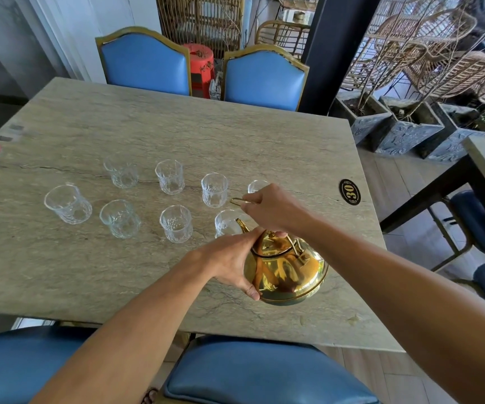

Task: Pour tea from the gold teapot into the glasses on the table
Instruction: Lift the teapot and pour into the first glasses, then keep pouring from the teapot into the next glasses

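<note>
Right hand (276, 209) grips the gold teapot (286, 269) by its wire handle (242, 201), left hand (232, 262) cups its side, spout (241, 225) nearing the closest of 8 empty glasses (226, 223); next, tip gently.

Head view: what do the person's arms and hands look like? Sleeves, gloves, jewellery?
Both forearms are bare up to the frame edge: no sleeves visible. The left hand and right hand wear no gloves, and no rings or watch show on the visible fingers and wrists. At the bottom edge, near the left arm, a few dark beads show; whether they are a bracelet cannot be told.
</note>
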The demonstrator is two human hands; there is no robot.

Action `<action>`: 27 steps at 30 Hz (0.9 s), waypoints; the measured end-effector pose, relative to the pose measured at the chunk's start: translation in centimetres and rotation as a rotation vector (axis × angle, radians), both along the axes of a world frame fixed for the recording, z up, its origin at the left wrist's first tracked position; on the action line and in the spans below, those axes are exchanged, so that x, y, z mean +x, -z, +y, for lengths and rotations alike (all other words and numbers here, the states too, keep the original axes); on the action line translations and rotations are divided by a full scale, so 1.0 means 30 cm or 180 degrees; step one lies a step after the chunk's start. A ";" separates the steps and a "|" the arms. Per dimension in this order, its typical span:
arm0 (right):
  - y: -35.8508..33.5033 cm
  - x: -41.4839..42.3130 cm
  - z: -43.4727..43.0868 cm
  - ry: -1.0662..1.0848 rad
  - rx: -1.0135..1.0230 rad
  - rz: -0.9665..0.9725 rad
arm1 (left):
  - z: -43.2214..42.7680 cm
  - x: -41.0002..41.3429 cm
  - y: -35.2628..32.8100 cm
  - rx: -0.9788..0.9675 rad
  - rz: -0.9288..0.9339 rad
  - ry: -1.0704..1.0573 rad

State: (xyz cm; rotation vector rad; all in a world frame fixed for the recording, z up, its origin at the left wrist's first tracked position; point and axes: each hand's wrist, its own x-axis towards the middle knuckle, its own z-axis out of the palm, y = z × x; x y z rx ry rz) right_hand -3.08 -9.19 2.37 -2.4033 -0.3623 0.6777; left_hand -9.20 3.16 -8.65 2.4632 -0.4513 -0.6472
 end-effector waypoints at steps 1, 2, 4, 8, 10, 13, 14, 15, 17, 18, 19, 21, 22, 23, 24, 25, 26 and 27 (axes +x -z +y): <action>0.000 -0.002 -0.004 0.0019 0.0030 -0.0020 | 0.000 0.001 -0.002 0.0017 0.0004 0.0020; 0.000 -0.005 -0.007 0.0034 0.0054 -0.0032 | 0.001 0.001 -0.006 0.0027 0.0002 0.0032; 0.003 -0.012 -0.011 0.0058 0.0105 -0.0050 | 0.003 0.005 -0.007 0.0076 -0.0003 0.0038; 0.015 -0.029 -0.015 0.0158 0.0267 0.0004 | 0.014 0.005 -0.015 0.0218 -0.0136 0.0075; 0.021 -0.041 -0.017 0.0215 0.0350 -0.0023 | 0.023 -0.002 -0.021 0.0280 -0.0224 0.0113; 0.016 -0.063 -0.016 0.0268 0.0377 -0.0117 | 0.045 -0.028 -0.009 0.0148 -0.0276 0.0048; 0.010 -0.073 -0.014 0.0300 0.0396 -0.0148 | 0.055 -0.040 0.000 0.0009 -0.0253 -0.0035; 0.005 -0.084 -0.012 0.0330 0.0415 -0.0178 | 0.064 -0.052 0.009 -0.0152 -0.0223 -0.0142; -0.003 -0.104 -0.001 0.0399 0.0408 -0.0224 | 0.079 -0.077 0.016 -0.0383 -0.0193 -0.0269; -0.004 -0.114 0.005 0.0445 0.0386 -0.0252 | 0.086 -0.087 0.022 -0.0448 -0.0205 -0.0288; -0.003 -0.125 0.011 0.0499 0.0365 -0.0273 | 0.094 -0.097 0.025 -0.0514 -0.0223 -0.0310; -0.004 -0.150 0.028 0.0630 0.0347 -0.0243 | 0.108 -0.122 0.025 -0.0638 -0.0237 -0.0392; -0.009 -0.163 0.038 0.0691 0.0340 -0.0206 | 0.115 -0.136 0.017 -0.0709 -0.0201 -0.0471; -0.015 -0.176 0.050 0.0742 0.0331 -0.0175 | 0.122 -0.149 0.009 -0.0797 -0.0141 -0.0574; -0.023 -0.189 0.063 0.0773 0.0320 -0.0156 | 0.130 -0.161 0.001 -0.0881 -0.0083 -0.0691; -0.029 -0.201 0.079 0.0793 0.0302 -0.0150 | 0.140 -0.170 0.001 -0.0940 -0.0017 -0.0836; -0.034 -0.214 0.096 0.0818 0.0279 -0.0153 | 0.152 -0.178 -0.002 -0.1013 0.0071 -0.0976; -0.037 -0.227 0.115 0.0857 0.0261 -0.0163 | 0.166 -0.184 0.003 -0.1093 0.0181 -0.1101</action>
